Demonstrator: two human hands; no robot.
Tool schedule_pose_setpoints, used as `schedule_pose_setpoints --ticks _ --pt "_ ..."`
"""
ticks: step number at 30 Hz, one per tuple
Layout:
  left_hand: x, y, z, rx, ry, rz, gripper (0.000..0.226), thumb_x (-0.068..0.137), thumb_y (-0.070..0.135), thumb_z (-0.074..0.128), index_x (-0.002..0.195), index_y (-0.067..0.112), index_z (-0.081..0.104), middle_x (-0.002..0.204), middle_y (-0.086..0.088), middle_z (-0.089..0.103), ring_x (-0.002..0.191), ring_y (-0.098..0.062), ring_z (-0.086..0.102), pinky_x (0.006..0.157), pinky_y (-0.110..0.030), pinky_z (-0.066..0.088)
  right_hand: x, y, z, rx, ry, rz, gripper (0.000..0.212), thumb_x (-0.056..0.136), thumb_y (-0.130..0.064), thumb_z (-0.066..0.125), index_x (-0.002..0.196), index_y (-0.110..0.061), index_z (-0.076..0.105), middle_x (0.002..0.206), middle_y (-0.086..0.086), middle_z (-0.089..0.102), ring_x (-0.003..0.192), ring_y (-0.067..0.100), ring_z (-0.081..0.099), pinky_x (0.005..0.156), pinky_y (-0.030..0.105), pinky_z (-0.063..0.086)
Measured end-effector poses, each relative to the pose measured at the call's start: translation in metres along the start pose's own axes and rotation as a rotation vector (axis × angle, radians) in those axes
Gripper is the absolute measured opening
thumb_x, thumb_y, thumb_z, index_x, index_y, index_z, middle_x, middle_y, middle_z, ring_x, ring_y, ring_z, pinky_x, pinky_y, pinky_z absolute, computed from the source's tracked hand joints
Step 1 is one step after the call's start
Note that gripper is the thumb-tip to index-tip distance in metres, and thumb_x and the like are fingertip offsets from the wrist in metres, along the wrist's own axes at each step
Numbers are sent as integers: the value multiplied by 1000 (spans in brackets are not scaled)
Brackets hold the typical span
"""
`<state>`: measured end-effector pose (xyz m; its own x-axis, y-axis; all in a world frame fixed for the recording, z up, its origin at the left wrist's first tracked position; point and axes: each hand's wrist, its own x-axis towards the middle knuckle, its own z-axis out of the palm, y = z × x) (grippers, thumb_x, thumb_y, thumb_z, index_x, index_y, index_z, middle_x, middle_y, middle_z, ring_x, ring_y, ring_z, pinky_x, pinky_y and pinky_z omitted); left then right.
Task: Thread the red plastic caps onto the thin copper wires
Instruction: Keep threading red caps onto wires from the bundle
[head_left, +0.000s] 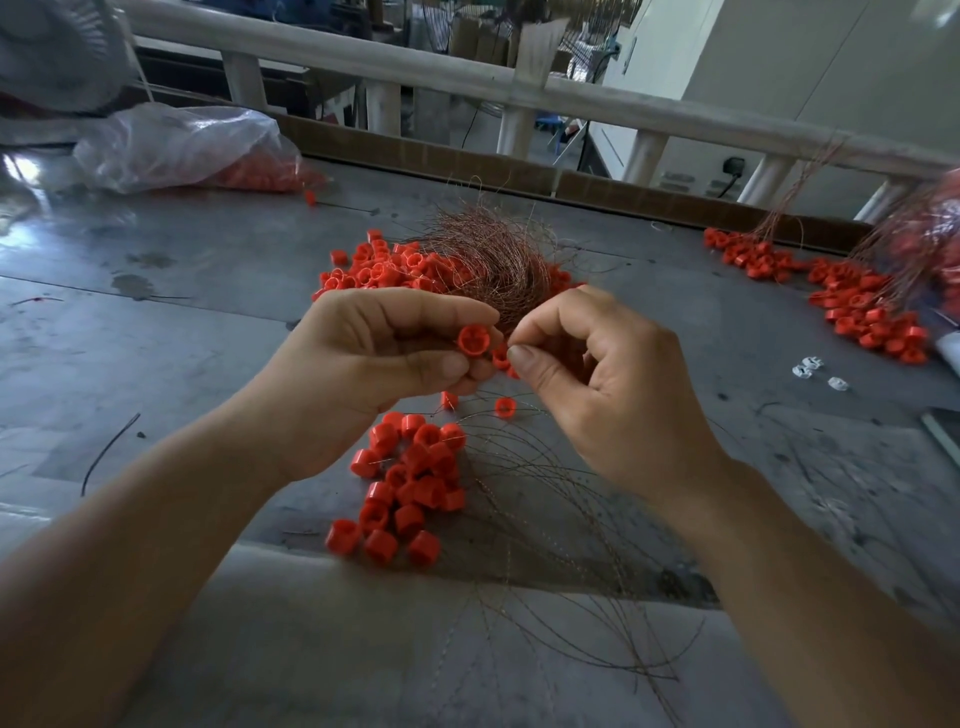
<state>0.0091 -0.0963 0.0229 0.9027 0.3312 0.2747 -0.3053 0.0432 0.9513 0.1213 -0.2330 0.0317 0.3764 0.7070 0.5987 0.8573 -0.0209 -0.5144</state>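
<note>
Red cap (471, 340) pinched in left hand (374, 358) fingers; right hand (613, 384) fingers pinch copper wire (498, 270) beside it.

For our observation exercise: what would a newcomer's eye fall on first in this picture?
Bright red plastic caps heaped at the grey metal table's near edge catch the eye first. Just above, the left hand holds one red cap facing the camera, the right hand pinching close beside it. Behind them sits a tangled nest of thin copper wires.
</note>
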Motion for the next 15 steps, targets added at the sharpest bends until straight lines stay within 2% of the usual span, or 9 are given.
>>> schedule_pose_setpoints --ticks 10,15 --pt "-1 -2 -2 -27 -25 -13 35 67 0 64 98 16 68 88 -7 73 80 -14 69 68 -18 53 0 2 -2 -2 7 18 5 79 -13 60 75 -12 62 71 -4 56 64 6 51 58 11 40" --pt "0 -5 -4 -5 -34 -10 39 67 -1 56 99 18 69 89 -6 73 81 -13 69 69 -18 53 0 3 -2 11 8 17 9 79 -12 61 75 -19 58 71 -10 54 62 -1 47 58 8 37"
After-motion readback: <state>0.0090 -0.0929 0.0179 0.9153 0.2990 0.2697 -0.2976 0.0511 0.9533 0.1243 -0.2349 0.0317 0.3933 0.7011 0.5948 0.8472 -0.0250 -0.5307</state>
